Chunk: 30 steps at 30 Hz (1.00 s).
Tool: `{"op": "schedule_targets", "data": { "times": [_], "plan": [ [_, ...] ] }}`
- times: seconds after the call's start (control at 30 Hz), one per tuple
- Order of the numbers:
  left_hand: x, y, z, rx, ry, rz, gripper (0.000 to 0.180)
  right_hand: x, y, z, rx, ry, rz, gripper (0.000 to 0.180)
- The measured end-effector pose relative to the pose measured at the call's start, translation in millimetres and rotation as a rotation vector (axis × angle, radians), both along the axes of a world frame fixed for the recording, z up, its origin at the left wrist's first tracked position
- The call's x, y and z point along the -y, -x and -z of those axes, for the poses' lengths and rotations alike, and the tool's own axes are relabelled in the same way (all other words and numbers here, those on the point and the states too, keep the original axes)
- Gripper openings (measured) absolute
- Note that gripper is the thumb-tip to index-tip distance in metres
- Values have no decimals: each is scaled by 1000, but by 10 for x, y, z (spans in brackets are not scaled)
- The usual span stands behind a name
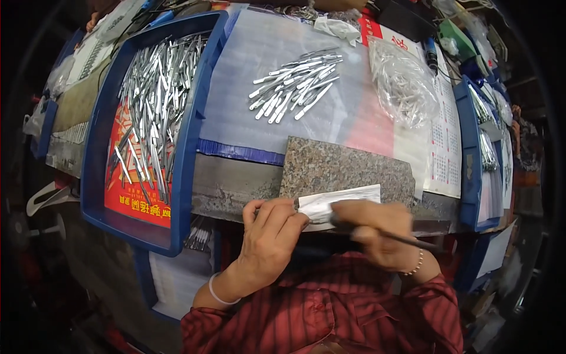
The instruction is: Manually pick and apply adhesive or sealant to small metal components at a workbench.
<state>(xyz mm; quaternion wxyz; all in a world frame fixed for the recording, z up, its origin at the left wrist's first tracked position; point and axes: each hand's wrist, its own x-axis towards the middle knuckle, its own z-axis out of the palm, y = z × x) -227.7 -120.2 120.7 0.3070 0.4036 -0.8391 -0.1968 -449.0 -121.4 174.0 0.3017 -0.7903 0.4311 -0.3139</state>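
Note:
A white sheet (368, 193) lies on the near part of a speckled granite slab (348, 164) at the table's front edge. My left hand (268, 236) is closed at the sheet's left end, fingers curled and fingertips pressed down. Whatever they pinch is hidden; a greyish, shiny patch shows on the sheet beside them. My right hand (383, 233), smeared by motion, is closed around a dark stick-like tool (407, 239) over the sheet's right part. The tool's back end points to the right; its working end is hidden or blurred.
Many slim silvery metal pieces (298, 82) lie on a translucent mat beyond the slab. A blue tray (190, 153) at left holds more. To the right are a clear plastic bag (407, 82) of pale pieces, a printed calendar sheet (446, 135) and another blue tray (469, 159).

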Motion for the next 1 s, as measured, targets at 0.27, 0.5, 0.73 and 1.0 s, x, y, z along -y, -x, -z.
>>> {"op": "schedule_targets", "data": {
  "times": [0.27,0.5,0.73,1.0],
  "plan": [
    [-36,43,-52,4,38,20,22,-315,319,160,12,-21,161,29],
    [-121,55,-87,72,83,-36,22,-587,497,-12,331,-5,336,26],
    [-399,54,-364,-68,61,-43,20,-850,490,189,635,-609,304,23],
    [-636,118,-404,-104,-18,-24,20,-919,386,230,723,-792,269,15]
  ]
}}
